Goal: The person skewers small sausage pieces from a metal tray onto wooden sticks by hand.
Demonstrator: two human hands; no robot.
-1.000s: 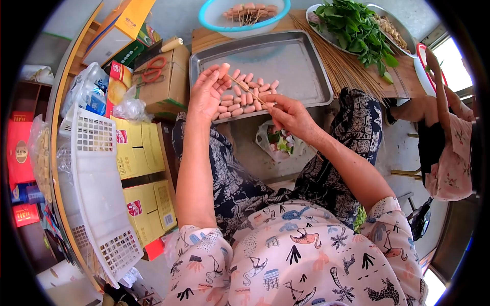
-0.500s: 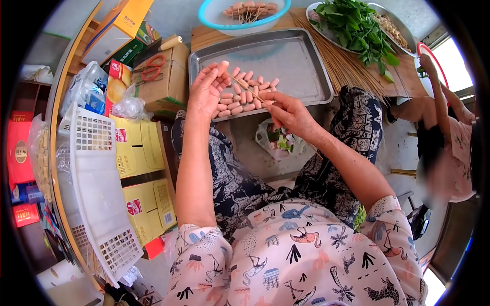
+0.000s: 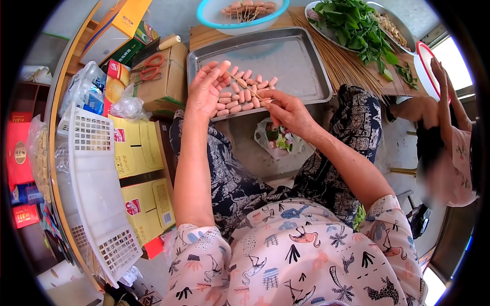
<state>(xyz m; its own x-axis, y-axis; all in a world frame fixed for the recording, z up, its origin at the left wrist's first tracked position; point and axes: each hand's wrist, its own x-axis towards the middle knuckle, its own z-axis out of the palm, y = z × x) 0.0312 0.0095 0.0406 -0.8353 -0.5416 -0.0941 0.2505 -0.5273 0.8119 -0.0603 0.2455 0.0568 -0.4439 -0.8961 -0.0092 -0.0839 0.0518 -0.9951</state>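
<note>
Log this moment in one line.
Left hand: holds sausage | right hand: holds skewer | skewer: points toward sausage | metal tray: loose sausages

Beside the left hand (image 3: 205,87) I see stubby pale-pink sausages (image 3: 235,109); beyond it, a silver-grey metal tray (image 3: 280,56) and a round, turquoise-rimmed whitish basin (image 3: 240,27). Past the right hand (image 3: 287,111), black-and-white patterned trousers (image 3: 356,122).

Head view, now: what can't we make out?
All head view:
- Skewer: stretch within the right hand, hidden by its grip.
- Held sausage: lower part, hidden by the left hand; whether it's pierced, too small to tell.
- Yellow box: fine print, too small.
- Plastic bag: lower contents, hidden by its own sides.
</note>
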